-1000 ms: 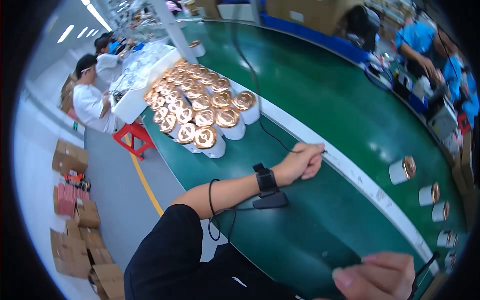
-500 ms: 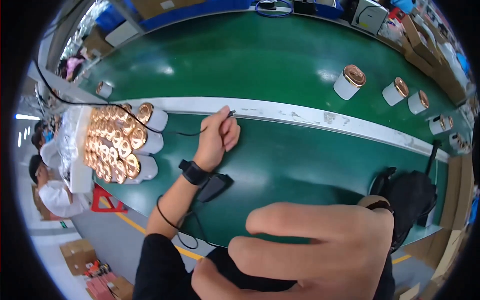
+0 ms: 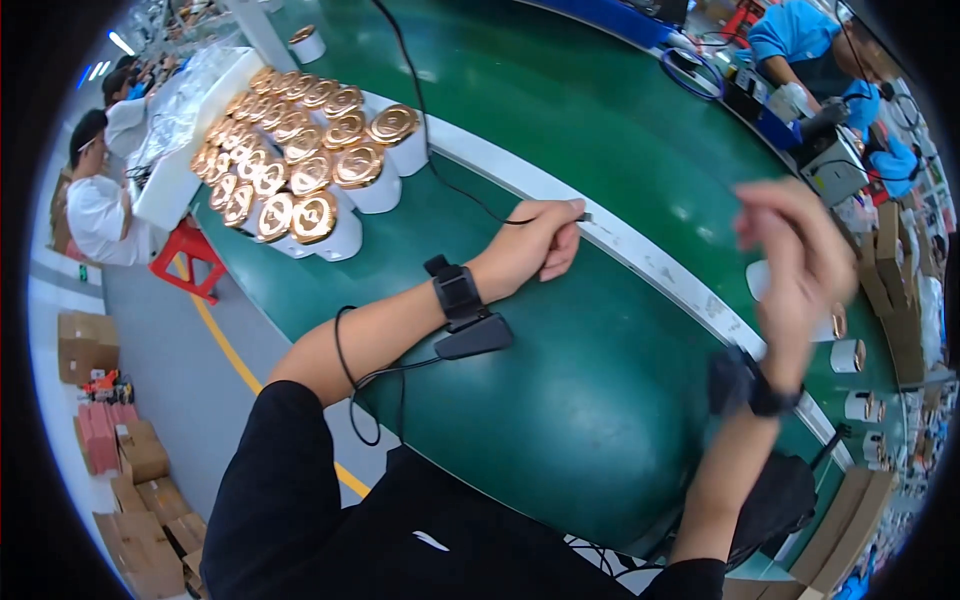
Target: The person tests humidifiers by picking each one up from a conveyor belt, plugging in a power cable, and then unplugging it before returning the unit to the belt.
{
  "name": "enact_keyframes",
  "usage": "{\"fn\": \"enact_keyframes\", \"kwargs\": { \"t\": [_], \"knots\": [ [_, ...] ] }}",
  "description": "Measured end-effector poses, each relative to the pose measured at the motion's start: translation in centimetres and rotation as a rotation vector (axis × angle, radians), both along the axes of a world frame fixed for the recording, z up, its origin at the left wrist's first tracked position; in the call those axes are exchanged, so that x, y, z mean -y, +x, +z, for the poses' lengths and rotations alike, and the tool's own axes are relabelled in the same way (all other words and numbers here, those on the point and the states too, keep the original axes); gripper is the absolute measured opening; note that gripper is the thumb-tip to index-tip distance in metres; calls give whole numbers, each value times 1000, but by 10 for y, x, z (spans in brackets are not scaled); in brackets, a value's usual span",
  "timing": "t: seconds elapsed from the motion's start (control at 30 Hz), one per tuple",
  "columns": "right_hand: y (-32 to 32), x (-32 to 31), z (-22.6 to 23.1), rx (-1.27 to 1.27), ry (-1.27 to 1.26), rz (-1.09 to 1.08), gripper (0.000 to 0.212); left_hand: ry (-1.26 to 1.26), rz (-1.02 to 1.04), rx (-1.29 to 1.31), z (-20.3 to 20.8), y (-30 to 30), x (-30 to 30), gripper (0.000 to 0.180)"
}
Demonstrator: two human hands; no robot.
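At frame centre, left hand (image 3: 530,245) pinches black cable (image 3: 424,110) over green counter (image 3: 590,380).
Right of frame, the raised right hand (image 3: 800,260) is blurred; its grip cannot be told.

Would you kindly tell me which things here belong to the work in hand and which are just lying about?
Apparently in use:
Black cable, held in the left hand
Gold-topped white jars, grouped left of that hand, probably

Apparently just lying about:
Red stool beside the green bench
Cardboard boxes on the floor
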State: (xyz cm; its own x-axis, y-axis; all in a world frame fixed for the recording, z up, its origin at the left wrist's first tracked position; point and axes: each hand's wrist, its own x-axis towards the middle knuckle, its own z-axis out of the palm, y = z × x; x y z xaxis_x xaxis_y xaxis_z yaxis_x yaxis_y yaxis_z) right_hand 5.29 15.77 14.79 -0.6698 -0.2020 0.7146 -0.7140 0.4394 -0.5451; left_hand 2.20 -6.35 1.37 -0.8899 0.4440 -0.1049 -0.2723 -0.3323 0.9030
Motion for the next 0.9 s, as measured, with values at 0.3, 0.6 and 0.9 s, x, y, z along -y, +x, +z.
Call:
{"fn": "enact_keyframes", "kwargs": {
  "t": [0.3,0.6,0.9],
  "knots": [
    [-68,-11,-153,612,-512,-187,15,-8,3,-30,0,-3,-13,45],
    [-62,-10,-145,632,-584,-102,12,-51,8,-16,2,-1,-13,45],
    [-62,-7,-142,617,-606,-74,14,-5,-53,-63,1,-1,-13,43]
  ]
}}
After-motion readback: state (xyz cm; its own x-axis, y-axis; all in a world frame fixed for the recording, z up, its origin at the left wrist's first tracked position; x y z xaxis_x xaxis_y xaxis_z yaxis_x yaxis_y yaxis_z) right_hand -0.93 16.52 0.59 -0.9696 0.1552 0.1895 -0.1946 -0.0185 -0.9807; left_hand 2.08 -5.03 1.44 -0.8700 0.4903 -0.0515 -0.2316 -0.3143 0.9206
